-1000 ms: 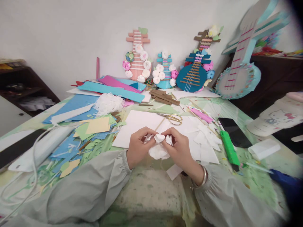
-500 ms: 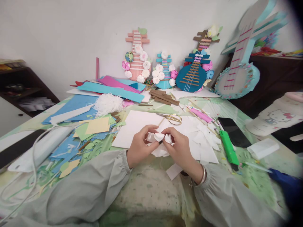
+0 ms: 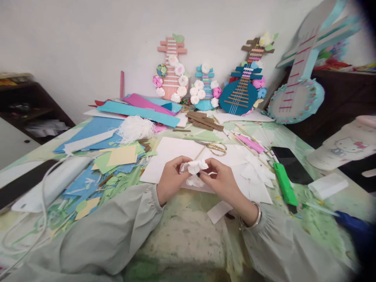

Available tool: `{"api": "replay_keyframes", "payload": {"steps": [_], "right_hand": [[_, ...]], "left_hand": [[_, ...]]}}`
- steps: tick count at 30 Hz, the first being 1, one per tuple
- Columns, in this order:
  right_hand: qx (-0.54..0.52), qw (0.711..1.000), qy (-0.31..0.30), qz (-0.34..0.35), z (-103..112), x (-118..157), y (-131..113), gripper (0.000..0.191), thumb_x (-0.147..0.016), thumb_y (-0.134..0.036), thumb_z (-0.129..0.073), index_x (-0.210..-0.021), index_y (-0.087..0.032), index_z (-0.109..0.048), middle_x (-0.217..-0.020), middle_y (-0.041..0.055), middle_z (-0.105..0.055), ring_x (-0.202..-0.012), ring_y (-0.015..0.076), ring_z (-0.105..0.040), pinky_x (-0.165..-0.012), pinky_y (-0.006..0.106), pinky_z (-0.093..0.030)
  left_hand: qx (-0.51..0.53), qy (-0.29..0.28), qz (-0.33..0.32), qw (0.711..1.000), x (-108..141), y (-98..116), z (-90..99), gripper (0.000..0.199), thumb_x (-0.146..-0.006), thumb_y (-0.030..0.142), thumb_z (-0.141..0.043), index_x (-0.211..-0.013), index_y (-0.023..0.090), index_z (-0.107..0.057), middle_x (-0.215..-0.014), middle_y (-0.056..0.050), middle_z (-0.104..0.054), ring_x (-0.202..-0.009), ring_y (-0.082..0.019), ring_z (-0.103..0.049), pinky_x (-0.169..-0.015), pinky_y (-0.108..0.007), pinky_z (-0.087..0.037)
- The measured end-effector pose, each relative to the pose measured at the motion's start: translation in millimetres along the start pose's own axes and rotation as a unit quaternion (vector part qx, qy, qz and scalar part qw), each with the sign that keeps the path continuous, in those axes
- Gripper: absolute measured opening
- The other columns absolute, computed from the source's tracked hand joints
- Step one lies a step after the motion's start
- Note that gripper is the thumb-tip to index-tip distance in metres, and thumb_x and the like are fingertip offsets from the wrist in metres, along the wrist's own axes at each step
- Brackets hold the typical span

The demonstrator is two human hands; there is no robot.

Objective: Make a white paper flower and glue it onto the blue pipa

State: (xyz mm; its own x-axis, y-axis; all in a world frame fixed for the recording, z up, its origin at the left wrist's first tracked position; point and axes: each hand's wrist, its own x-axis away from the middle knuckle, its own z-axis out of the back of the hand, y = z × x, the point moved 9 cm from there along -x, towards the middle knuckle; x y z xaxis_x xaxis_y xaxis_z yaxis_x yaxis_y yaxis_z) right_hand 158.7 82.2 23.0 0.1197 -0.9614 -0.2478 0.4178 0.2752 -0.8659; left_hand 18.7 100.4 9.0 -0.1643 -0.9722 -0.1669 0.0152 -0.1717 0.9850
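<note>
A white crepe-paper flower (image 3: 194, 167) with ruffled petals is held between my two hands, above the near edge of a white sheet (image 3: 164, 156). My left hand (image 3: 173, 179) grips it from the left, with thumb and fingers closed. From the right, my right hand (image 3: 221, 182) pinches its edge with thumb and index finger. A thin stick (image 3: 201, 152) shows behind the flower. Gold-handled scissors (image 3: 216, 148) lie on the sheet just beyond my hands. Cut white paper pieces (image 3: 255, 170) are scattered to the right, and a small white strip (image 3: 219, 211) lies below my right wrist.
Paper scraps (image 3: 114, 176), a ball of white string (image 3: 136, 128) and a cable (image 3: 44, 188) occupy the left. A phone (image 3: 290, 164), a green box cutter (image 3: 284, 183) and a tumbler (image 3: 343, 143) stand or lie right. Flower-decorated paper lutes (image 3: 239, 96) lean against the back wall.
The fingers of my right hand have shifted on the flower, and its petals now stand up more openly between my hands. The whole view has moved slightly.
</note>
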Motion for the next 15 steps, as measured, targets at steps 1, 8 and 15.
{"api": "replay_keyframes", "payload": {"steps": [1, 8, 15], "right_hand": [[0.021, 1.0, 0.002, 0.004, 0.1, 0.4, -1.6, 0.012, -0.073, -0.019, -0.059, -0.084, -0.02, -0.059, -0.076, -0.0008, -0.064, -0.069, 0.0137, -0.06, -0.057, 0.022, -0.046], [0.087, 0.996, 0.004, 0.021, -3.0, -0.2, -1.4, 0.013, -0.071, -0.015, -0.057, -0.083, -0.019, -0.059, -0.073, -0.002, -0.062, -0.065, 0.0121, -0.056, -0.058, 0.022, -0.041], [0.122, 0.992, 0.009, 0.038, -3.7, 0.9, -4.9, 0.014, -0.067, -0.012, -0.055, -0.08, -0.018, -0.057, -0.068, -0.0031, -0.057, -0.06, 0.0116, -0.05, -0.057, 0.022, -0.036]], "left_hand": [[-0.008, -0.002, -0.002, 1.0, 0.1, 0.2, -0.6, 0.025, -0.063, 0.026, -0.074, -0.082, 0.013, -0.064, -0.076, -0.001, -0.062, -0.068, -0.012, -0.054, -0.061, -0.021, -0.043], [-0.04, -0.04, 0.014, 0.998, -0.2, -5.0, -7.3, 0.03, -0.068, 0.025, -0.067, -0.094, 0.013, -0.06, -0.074, 0.0, -0.062, -0.064, -0.011, -0.055, -0.056, -0.019, -0.041], [-0.087, -0.074, 0.011, 0.993, 1.6, -8.7, -12.8, 0.029, -0.066, 0.014, -0.06, -0.093, 0.013, -0.069, -0.087, -0.005, -0.071, -0.075, -0.015, -0.061, -0.064, -0.021, -0.045]]}}
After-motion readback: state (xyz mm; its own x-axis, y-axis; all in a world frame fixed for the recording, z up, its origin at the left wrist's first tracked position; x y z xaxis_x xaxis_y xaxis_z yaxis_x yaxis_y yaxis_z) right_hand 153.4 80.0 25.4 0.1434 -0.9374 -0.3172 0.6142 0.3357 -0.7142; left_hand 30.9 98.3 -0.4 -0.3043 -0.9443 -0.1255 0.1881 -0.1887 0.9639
